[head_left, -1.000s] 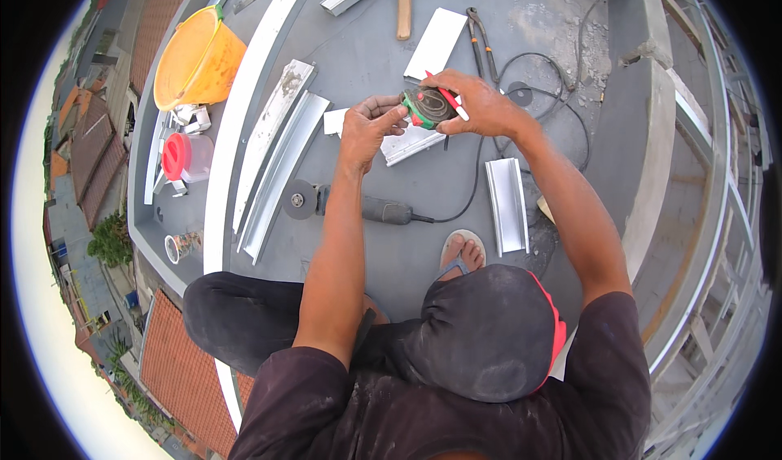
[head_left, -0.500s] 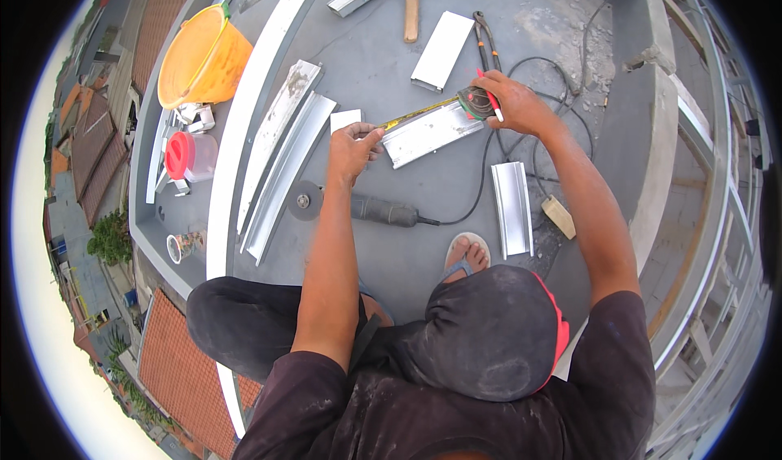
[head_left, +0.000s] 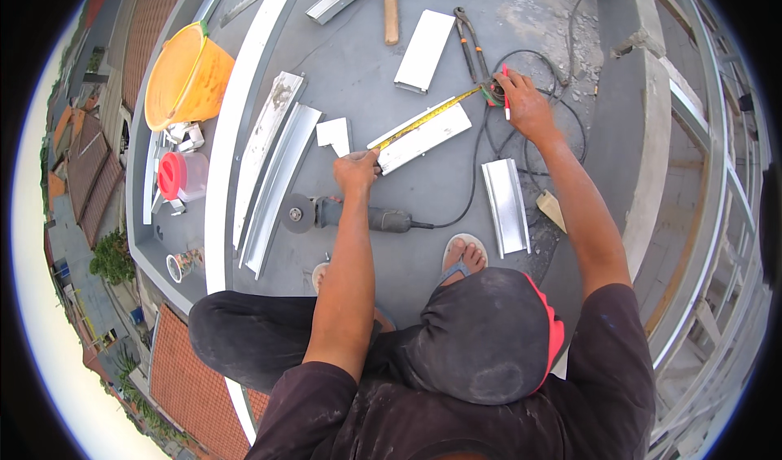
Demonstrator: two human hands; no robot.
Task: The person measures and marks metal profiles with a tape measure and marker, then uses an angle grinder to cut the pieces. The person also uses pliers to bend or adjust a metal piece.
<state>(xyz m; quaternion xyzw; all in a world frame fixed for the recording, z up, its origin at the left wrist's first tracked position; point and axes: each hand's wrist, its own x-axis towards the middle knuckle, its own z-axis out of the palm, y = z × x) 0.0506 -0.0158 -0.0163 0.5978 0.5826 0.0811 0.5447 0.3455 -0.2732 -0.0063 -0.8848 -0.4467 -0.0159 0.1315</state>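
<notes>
My left hand (head_left: 357,171) pinches the end of a yellow tape blade (head_left: 428,120) at the left end of a short white metal channel (head_left: 432,138). Along that channel's upper side the blade runs out to the tape measure (head_left: 493,94), gripped in my right hand (head_left: 531,108) just past the piece's right end. A red-and-white pen or marker (head_left: 507,94) is also held between my right fingers. Just left of the channel lies a small white offcut (head_left: 334,134). An angle grinder (head_left: 358,215) rests on the floor below my left hand, partly hidden by that forearm.
Pincers (head_left: 471,49), a hammer (head_left: 391,12) and several metal channels (head_left: 507,206) lie around. Cable (head_left: 468,203) loops at right near a wooden block (head_left: 551,210). A yellow bucket (head_left: 183,85) and red-lidded jar (head_left: 183,177) stand left, beyond a long white rail (head_left: 220,167).
The tape blade, earlier along the channel's far edge, now lies across its face. My left hand has come down to the channel's left end, and more blade shows. The view has shifted slightly.
</notes>
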